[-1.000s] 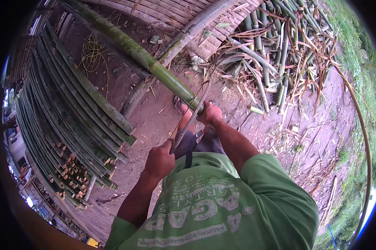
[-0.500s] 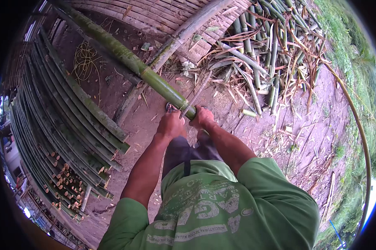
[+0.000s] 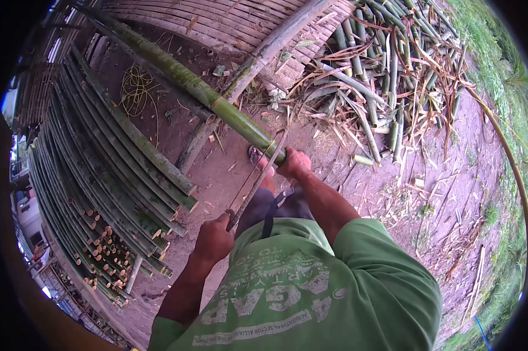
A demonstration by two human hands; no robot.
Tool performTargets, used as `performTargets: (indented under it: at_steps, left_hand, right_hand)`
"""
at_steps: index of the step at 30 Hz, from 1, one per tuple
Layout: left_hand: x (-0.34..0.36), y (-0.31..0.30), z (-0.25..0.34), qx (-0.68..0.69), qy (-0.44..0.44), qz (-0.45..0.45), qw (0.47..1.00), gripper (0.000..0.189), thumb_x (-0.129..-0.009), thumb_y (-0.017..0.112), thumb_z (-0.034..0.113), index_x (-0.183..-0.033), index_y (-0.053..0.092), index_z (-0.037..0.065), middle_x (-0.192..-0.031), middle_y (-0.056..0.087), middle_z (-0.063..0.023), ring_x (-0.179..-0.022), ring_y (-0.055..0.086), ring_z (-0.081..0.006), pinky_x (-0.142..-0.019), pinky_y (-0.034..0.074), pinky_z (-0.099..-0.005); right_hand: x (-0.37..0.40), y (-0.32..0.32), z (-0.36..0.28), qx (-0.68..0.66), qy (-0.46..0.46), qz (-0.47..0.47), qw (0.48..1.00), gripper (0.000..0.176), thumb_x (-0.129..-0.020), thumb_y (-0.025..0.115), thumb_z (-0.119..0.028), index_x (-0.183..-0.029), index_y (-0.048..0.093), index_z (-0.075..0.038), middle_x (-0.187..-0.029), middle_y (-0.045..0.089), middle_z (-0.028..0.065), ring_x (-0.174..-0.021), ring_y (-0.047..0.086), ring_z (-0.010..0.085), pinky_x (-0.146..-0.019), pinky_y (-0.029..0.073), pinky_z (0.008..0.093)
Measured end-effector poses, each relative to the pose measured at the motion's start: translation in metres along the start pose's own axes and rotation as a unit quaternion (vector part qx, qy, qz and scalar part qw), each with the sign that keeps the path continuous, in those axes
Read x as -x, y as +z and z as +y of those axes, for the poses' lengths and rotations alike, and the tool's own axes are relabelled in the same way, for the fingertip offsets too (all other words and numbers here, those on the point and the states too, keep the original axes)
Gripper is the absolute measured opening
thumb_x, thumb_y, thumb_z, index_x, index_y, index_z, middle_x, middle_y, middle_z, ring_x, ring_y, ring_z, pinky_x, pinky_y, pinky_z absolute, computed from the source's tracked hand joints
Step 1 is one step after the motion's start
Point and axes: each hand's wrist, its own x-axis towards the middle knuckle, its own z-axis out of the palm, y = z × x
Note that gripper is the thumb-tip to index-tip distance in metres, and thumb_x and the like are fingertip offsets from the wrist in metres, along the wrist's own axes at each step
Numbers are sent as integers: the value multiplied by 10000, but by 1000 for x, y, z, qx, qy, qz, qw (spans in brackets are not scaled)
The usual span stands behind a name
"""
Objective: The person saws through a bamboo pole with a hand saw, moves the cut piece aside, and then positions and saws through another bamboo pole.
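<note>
A bow saw [image 3: 257, 180] with a thin blade is in my left hand [image 3: 213, 237], whose fingers are closed round its handle left of my waist. The saw's far end lies across a thick green bamboo pole [image 3: 240, 124], close to the pole's near end. My right hand [image 3: 295, 164] is wrapped round that end, just right of the saw. A slanting wooden beam [image 3: 253, 65] passes beneath the pole farther up. The depth of the cut cannot be made out.
Long bamboo poles [image 3: 120, 158] lie stacked at the left, near a tangle of yellow cord [image 3: 136, 90]. Short bamboo offcuts [image 3: 392, 76] and dry strips are heaped at the upper right. A slatted platform [image 3: 211, 23] stands at the top. One foot [image 3: 261, 159] is beneath the pole.
My left hand has moved down and left with the saw handle, away from the pole. My right hand stays on the pole's end. The surroundings have shifted slightly right in view.
</note>
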Motion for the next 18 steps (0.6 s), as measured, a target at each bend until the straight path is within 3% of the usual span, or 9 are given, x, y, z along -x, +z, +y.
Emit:
performTargets:
  at_steps: [2,4,6,9,13,16,18]
  left_hand:
    - [19,-12,4,-11,-17,-16,1000,189,-727,559,31,-905,571,-31,-739,617,-282,-758,638,-432,-688,501,-514]
    - [21,-19,15,-1,-39,-34,999,189,-718,565,29,-898,575,-29,-739,617,-282,-761,634,-439,-692,500,-516]
    - [-16,-3,9,1,-9,11,1000,167,-728,561,41,-881,581,-23,-752,622,-282,-769,635,-443,-702,503,-516]
    - [-147,48,-6,4,5,11,1000,176,-739,553,62,-891,589,-18,-768,630,-278,-786,639,-438,-719,508,-519]
    - [-150,86,-19,-21,9,36,999,179,-741,576,75,-903,586,-1,-772,643,-240,-772,644,-409,-702,513,-511]
    - [-144,106,-77,22,133,109,985,145,-747,605,81,-875,573,20,-762,638,-208,-742,641,-390,-659,515,-490]
    - [-147,112,-95,51,159,113,979,122,-748,616,74,-847,560,29,-754,627,-198,-725,632,-393,-627,510,-476]
  right_hand:
    - [12,-16,-8,11,13,-36,999,503,-730,651,-285,-1184,542,-99,-1121,643,188,-1044,627,339,-918,484,416]
    - [1,2,3,2,3,-12,1000,545,-659,699,-309,-1153,573,-116,-1042,664,186,-975,647,354,-880,501,432]
    - [-16,8,12,-8,1,0,1000,568,-617,723,-316,-1135,589,-122,-1000,674,184,-940,657,360,-861,511,439]
    - [-13,2,7,-8,-7,-13,1000,594,-586,733,-296,-1132,588,-113,-1002,670,179,-952,651,347,-869,516,432]
    - [-13,-1,6,7,-7,-37,999,620,-581,734,-296,-1152,577,-113,-1015,665,176,-970,644,345,-865,518,427]
    - [-4,6,-2,32,30,-7,999,643,-575,728,-290,-1173,567,-115,-1000,670,177,-960,647,352,-862,518,432]
    - [-7,4,3,12,-3,-7,1000,613,-569,724,-280,-1142,589,-109,-995,673,175,-950,650,358,-861,515,436]
